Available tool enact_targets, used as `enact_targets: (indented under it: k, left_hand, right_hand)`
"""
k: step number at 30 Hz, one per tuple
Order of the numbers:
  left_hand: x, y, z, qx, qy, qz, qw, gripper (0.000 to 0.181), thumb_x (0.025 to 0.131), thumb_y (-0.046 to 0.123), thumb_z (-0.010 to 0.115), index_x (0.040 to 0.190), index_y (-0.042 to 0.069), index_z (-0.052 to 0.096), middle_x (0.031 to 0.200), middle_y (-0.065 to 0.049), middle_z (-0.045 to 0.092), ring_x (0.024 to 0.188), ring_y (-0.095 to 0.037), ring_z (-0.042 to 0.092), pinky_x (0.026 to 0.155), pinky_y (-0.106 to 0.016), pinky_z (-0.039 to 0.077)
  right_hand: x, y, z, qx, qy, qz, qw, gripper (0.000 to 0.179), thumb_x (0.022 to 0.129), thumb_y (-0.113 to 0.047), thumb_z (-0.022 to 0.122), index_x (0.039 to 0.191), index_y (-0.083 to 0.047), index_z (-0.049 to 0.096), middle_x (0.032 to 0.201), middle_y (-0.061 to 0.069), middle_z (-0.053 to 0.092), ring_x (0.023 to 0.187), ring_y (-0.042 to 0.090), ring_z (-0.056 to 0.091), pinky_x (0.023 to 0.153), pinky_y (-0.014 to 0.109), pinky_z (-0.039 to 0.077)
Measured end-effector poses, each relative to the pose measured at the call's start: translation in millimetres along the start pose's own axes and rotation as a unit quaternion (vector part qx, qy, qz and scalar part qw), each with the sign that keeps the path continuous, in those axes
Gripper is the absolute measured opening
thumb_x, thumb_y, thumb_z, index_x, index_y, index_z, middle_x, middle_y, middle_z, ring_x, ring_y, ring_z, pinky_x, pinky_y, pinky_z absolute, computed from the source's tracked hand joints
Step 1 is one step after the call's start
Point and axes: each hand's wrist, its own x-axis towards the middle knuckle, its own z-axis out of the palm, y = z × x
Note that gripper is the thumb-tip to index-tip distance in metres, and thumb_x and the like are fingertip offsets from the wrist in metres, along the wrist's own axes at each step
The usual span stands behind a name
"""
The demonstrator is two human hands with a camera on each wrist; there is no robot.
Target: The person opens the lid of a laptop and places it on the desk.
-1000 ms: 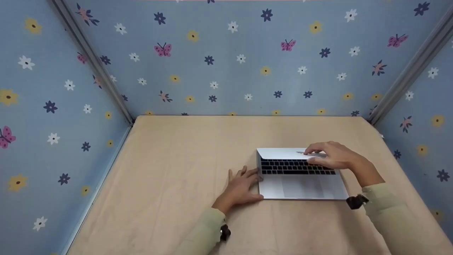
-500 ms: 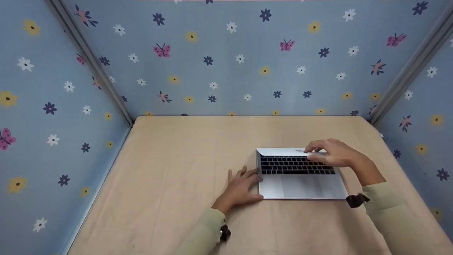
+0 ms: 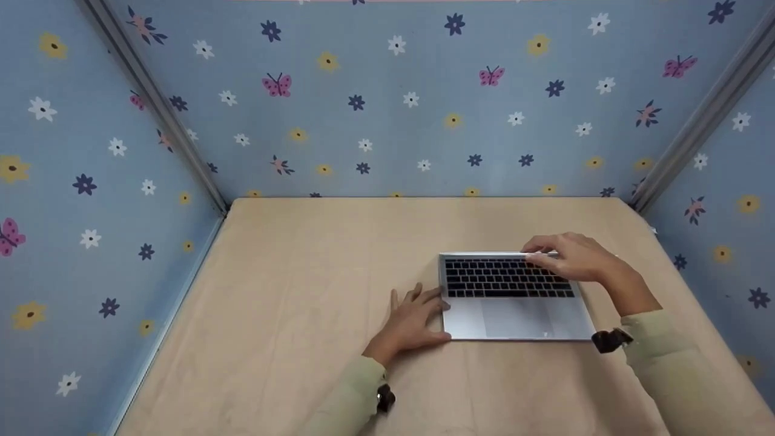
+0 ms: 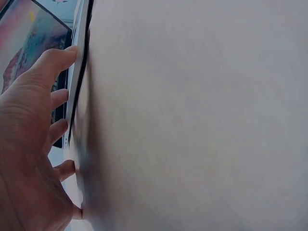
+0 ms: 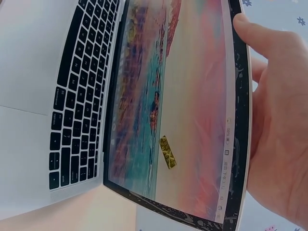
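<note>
A silver laptop (image 3: pixel 463 318) with black keys (image 3: pixel 484 278) lies on the cloth-covered table, its lid raised. From above, only the lid's thin top edge (image 3: pixel 478 254) shows. The right wrist view shows its lit screen (image 5: pixel 192 96), with a coastal picture on it. My right hand (image 3: pixel 578 257) pinches the lid's top edge near the right end, thumb on the screen's black border and fingers behind. Spread beside the base's left side is my left hand (image 3: pixel 412 321). Its thumb (image 4: pixel 62 60) touches the front left corner and two fingers reach the side edge; the others rest on the cloth.
Beige cloth (image 3: pixel 303 284) covers the table to the left, behind and in front of the laptop. Blue panels (image 3: pixel 399 121) with flowers and butterflies wall in the back and both sides. Dark straps with small devices (image 3: pixel 610 341) sit at both sleeves.
The lid has tilted further up and back under my right hand, uncovering the upper key rows. My right hand has shifted slightly away from me; my left hand stays in place.
</note>
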Motion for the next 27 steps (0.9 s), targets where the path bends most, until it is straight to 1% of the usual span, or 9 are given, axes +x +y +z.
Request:
enact_targets:
  k: [4,8,11,16,18,20,23,25,27]
  left_hand:
    - [0.3,0.6,0.8,0.001,-0.003,-0.002,1.0,0.062,0.093,0.061,0.082,0.145,0.031,0.071,0.183,0.005,0.043,0.175,-0.044,0.029,0.134,-0.088,0.01]
    - [0.6,0.7,0.6,0.001,-0.003,-0.002,1.0,0.061,0.093,0.061,0.083,0.145,0.031,0.071,0.183,0.005,0.043,0.175,-0.043,0.029,0.134,-0.088,0.01]
    - [0.8,0.3,0.2,0.001,-0.002,-0.004,1.0,0.06,0.094,0.06,0.083,0.145,0.031,0.071,0.183,0.006,0.043,0.176,-0.043,0.029,0.134,-0.088,0.01]
    - [0.2,-0.5,1.2,-0.002,-0.003,-0.006,1.0,0.059,0.093,0.059,0.083,0.144,0.031,0.072,0.183,0.007,0.043,0.176,-0.043,0.028,0.134,-0.088,0.009]
    - [0.3,-0.7,1.6,-0.003,-0.003,-0.005,1.0,0.059,0.093,0.059,0.083,0.144,0.031,0.072,0.183,0.007,0.043,0.176,-0.043,0.028,0.134,-0.088,0.009]
    - [0.3,-0.6,1.8,-0.007,-0.001,-0.004,1.0,0.059,0.093,0.058,0.084,0.143,0.031,0.072,0.183,0.007,0.043,0.175,-0.043,0.029,0.134,-0.088,0.009]
    - [0.6,-0.5,1.6,-0.01,0.003,-0.001,0.9999,0.059,0.093,0.058,0.085,0.143,0.031,0.072,0.183,0.007,0.044,0.175,-0.043,0.03,0.133,-0.089,0.009]
    - [0.4,-0.2,1.4,-0.013,0.003,-0.002,0.9999,0.058,0.093,0.058,0.085,0.143,0.031,0.072,0.183,0.007,0.044,0.175,-0.042,0.029,0.134,-0.088,0.009]
    - [0.3,-0.3,1.2,-0.011,0.003,-0.004,0.9999,0.058,0.093,0.058,0.085,0.143,0.031,0.072,0.183,0.008,0.044,0.175,-0.042,0.029,0.134,-0.088,0.009]
  right_hand:
    - [0.7,-1.5,-1.2,-0.008,0.005,0.009,0.9999,0.037,0.116,-0.04,0.061,0.139,-0.016,0.077,0.134,0.015,0.082,0.122,0.042,0.078,0.104,0.07,0.061]
    - [1.7,-3.1,-2.6,-0.024,0.016,0.009,0.9995,0.039,0.116,-0.041,0.06,0.139,-0.014,0.077,0.132,0.016,0.083,0.117,0.041,0.08,0.102,0.069,0.061]
    - [3.2,-5.1,-3.2,-0.035,0.026,0.01,0.999,0.039,0.116,-0.04,0.06,0.14,-0.014,0.077,0.128,0.015,0.084,0.107,0.036,0.08,0.098,0.068,0.061]
    - [5.9,-6.3,-2.4,-0.044,0.034,0.016,0.9983,0.037,0.116,-0.04,0.059,0.139,-0.017,0.078,0.122,0.013,0.085,0.095,0.027,0.075,0.093,0.066,0.06]
    - [6.6,-6.2,-1.8,-0.048,0.038,0.017,0.998,0.037,0.116,-0.04,0.059,0.138,-0.017,0.078,0.119,0.012,0.085,0.091,0.024,0.072,0.089,0.063,0.06]
    - [7.0,-5.9,-1.5,-0.051,0.043,0.019,0.9976,0.037,0.116,-0.041,0.059,0.138,-0.017,0.078,0.11,0.01,0.084,0.084,0.02,0.068,0.081,0.056,0.059]
    - [7.1,-5.7,-1.9,-0.054,0.048,0.021,0.9972,0.038,0.116,-0.041,0.059,0.138,-0.017,0.078,0.093,0.006,0.079,0.073,0.016,0.057,0.07,0.043,0.048]
    - [7.3,-5.5,-2.1,-0.057,0.051,0.022,0.9968,0.038,0.116,-0.042,0.059,0.138,-0.018,0.078,0.084,0.004,0.074,0.069,0.015,0.052,0.067,0.037,0.042]
    - [7.5,-6.3,-2.4,-0.057,0.053,0.024,0.9967,0.038,0.116,-0.042,0.059,0.139,-0.018,0.078,0.08,0.003,0.071,0.067,0.015,0.05,0.066,0.035,0.038]
